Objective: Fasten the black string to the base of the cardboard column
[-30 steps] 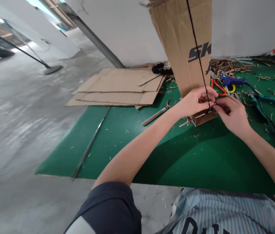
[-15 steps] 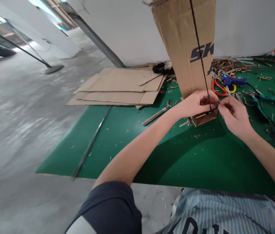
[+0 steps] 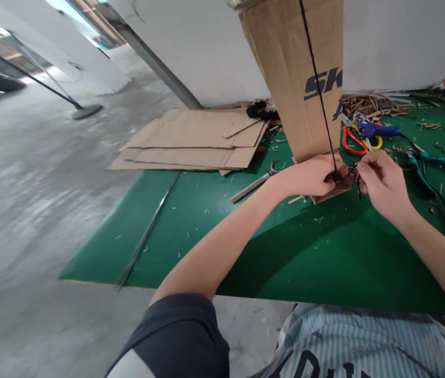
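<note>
While on black cord (image 3: pixel 321 105), left hand (image 3: pixel 311 176), right fingers (image 3: pixel 364 170)

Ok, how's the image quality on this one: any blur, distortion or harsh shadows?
Head view: wide-angle distortion bends the white wall; the concrete floor is smeared; the arms throw a broad shadow on the green mat; the left hand and right hand stay fairly sharp.

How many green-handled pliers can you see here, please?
1: the pliers lie at the right of the mat, beside the orange scissors. Others could be hidden under the scraps.
</note>
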`<move>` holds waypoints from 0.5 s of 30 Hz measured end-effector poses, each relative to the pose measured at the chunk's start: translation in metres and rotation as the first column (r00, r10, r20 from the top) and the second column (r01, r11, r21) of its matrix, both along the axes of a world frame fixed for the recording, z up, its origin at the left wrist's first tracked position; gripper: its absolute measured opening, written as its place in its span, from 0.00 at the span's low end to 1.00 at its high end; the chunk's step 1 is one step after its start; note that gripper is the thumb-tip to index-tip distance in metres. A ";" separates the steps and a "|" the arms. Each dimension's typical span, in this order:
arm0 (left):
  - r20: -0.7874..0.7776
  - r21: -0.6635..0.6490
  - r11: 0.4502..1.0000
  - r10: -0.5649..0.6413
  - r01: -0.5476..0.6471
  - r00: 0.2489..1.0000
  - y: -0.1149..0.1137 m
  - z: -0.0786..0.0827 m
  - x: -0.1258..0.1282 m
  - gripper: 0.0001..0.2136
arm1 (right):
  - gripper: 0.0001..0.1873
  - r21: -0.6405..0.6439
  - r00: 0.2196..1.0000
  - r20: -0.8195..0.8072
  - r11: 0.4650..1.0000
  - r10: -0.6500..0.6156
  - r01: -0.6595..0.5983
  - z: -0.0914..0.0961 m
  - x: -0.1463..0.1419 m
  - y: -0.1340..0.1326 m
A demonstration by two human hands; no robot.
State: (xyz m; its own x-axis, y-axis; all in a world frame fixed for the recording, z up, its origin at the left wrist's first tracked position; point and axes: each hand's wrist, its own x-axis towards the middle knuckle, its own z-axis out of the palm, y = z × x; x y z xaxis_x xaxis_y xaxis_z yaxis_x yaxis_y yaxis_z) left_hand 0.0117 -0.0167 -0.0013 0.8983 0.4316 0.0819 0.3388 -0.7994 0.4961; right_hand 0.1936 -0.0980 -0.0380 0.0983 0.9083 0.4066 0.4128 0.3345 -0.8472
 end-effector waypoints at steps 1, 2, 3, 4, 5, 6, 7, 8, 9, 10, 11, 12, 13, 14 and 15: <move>-0.007 0.007 1.000 -0.007 0.007 1.000 -0.001 0.000 0.000 0.12 | 0.08 0.025 1.000 0.025 1.000 -0.008 0.007 0.000 -0.001 -0.001; -0.011 0.012 1.000 -0.014 0.014 1.000 -0.001 0.001 0.000 0.09 | 0.07 0.048 0.999 0.046 0.999 -0.015 0.013 0.001 -0.001 -0.001; -0.012 0.016 1.000 -0.021 0.022 1.000 -0.002 0.001 -0.001 0.06 | 0.07 0.060 0.998 0.060 0.998 -0.018 0.014 0.001 -0.002 -0.002; -0.012 0.018 0.999 -0.028 0.028 1.000 -0.002 0.001 -0.001 0.04 | 0.07 0.060 0.998 0.066 0.998 -0.013 0.009 0.001 -0.002 -0.002; -0.012 0.022 0.999 -0.031 0.032 0.999 -0.001 0.000 -0.001 0.03 | 0.06 0.052 0.998 0.063 0.999 -0.005 0.001 0.000 -0.002 -0.002; -0.012 0.027 0.999 -0.031 0.031 0.999 -0.001 -0.001 -0.001 0.04 | 0.06 0.038 0.998 0.059 0.999 0.004 -0.007 0.000 -0.002 -0.003; -0.013 0.033 0.999 -0.031 0.031 0.999 0.000 -0.002 -0.001 0.05 | 0.06 0.024 0.998 0.059 1.000 0.015 -0.016 0.000 -0.002 -0.003; -0.015 0.040 0.999 -0.025 0.026 1.000 0.001 -0.003 0.000 0.06 | 0.06 0.011 0.998 0.063 1.000 0.028 -0.028 0.000 -0.002 -0.004; -0.018 0.047 0.999 -0.015 0.016 1.000 0.001 -0.003 0.000 0.06 | 0.06 -0.001 0.997 0.070 0.999 0.043 -0.043 0.000 -0.002 -0.004; -0.021 0.053 0.999 -0.005 0.006 1.000 0.001 -0.004 0.001 0.07 | 0.07 -0.011 0.995 0.078 0.998 0.057 -0.057 0.000 -0.002 -0.005; -0.022 0.057 0.998 0.004 -0.002 1.000 0.001 -0.005 0.002 0.07 | 0.07 -0.022 0.994 0.084 0.997 0.070 -0.068 0.000 -0.002 -0.006; -0.020 0.062 0.998 0.009 -0.008 1.000 0.001 -0.005 0.002 0.08 | 0.07 -0.033 0.993 0.089 0.996 0.082 -0.079 0.000 -0.002 -0.006; -0.018 0.066 0.998 0.012 -0.011 1.000 0.000 -0.006 0.003 0.08 | 0.07 -0.045 0.992 0.093 0.995 0.091 -0.087 -0.001 -0.002 -0.006; -0.016 0.072 0.997 0.013 -0.012 1.000 0.000 -0.006 0.003 0.08 | 0.07 -0.058 0.991 0.099 0.994 0.096 -0.090 0.000 -0.002 -0.007; -0.015 0.076 0.997 0.014 -0.013 1.000 0.000 -0.007 0.003 0.07 | 0.07 -0.068 0.990 0.106 0.994 0.098 -0.091 0.000 -0.002 -0.007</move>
State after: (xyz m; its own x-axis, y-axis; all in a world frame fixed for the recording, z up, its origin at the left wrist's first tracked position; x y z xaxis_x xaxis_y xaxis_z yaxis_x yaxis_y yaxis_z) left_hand 0.0146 -0.0172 -0.0085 0.8939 0.4369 0.1005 0.3573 -0.8297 0.4289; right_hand 0.1912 -0.1046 -0.0383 -0.0309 0.9355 0.3521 0.4731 0.3240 -0.8193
